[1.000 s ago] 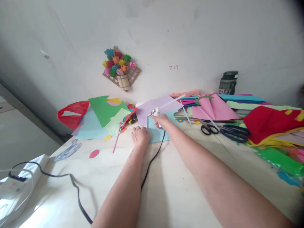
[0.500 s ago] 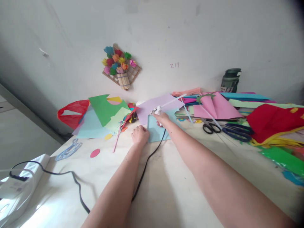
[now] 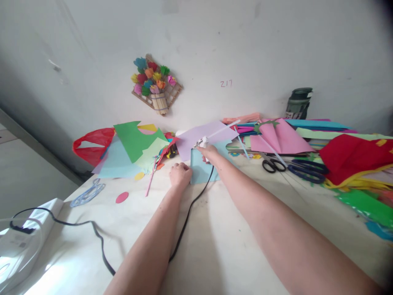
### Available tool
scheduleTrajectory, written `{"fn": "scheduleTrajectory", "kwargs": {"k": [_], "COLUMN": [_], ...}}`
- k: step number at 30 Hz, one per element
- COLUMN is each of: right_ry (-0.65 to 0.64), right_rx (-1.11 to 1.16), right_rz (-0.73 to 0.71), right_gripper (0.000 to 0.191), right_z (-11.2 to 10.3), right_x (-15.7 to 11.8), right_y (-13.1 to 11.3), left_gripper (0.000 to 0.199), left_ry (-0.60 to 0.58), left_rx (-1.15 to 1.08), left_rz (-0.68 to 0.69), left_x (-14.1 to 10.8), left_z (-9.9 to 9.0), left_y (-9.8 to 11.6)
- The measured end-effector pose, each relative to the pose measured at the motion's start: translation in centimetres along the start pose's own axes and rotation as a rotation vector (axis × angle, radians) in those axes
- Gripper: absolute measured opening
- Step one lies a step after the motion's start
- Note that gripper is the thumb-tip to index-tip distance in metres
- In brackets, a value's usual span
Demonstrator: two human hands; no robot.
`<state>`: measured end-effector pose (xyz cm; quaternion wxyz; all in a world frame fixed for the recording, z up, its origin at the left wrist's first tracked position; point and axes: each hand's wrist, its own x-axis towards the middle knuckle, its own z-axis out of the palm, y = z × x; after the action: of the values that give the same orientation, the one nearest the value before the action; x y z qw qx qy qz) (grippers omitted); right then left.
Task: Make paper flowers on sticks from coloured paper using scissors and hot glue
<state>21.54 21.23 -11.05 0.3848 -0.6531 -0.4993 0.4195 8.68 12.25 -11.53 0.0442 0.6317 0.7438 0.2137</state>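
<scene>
My right hand (image 3: 210, 153) grips a white plastic glue gun (image 3: 203, 142) over flat light-blue paper (image 3: 201, 173), glue unseen. Left hand (image 3: 180, 175) curls alongside, pinch unclear.

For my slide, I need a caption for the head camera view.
Right hand holding a glue gun over blue paper, left hand at the paper's edge, black scissors lying to the right.

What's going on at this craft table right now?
The right hand holds a white glue gun, with a clear stick out of its back, its tip over the top left corner of a light blue sheet. The left hand rests at that sheet's left edge. A black cord trails toward the person. Scissors and colored paper lie to the right.
</scene>
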Motion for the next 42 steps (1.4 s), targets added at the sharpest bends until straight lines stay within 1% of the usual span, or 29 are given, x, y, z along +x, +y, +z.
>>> {"fn": "scheduleTrajectory", "kwargs": {"k": [18,30,42], "right_ry": [0.025,-0.009,-0.043], "right_rx": [-0.015,-0.028,0.002], "right_rz": [-0.005,0.004,0.018], "right_gripper": [0.035,0.036,0.038], "right_z": [0.18,-0.10,-0.46], "right_x": [0.03,-0.32,-0.80], "right_y": [-0.23,-0.42,-0.18], "left_gripper": [0.019,0.019,0.019], "left_ry": [0.024,0.006,0.018], "left_rx": [-0.033,-0.017,-0.029], "left_rz": [0.026,0.003,0.023], "left_x": [0.15,0.22,0.11], "left_z": [0.18,0.10,0.03], "left_y": [-0.38,-0.26,-0.31]}}
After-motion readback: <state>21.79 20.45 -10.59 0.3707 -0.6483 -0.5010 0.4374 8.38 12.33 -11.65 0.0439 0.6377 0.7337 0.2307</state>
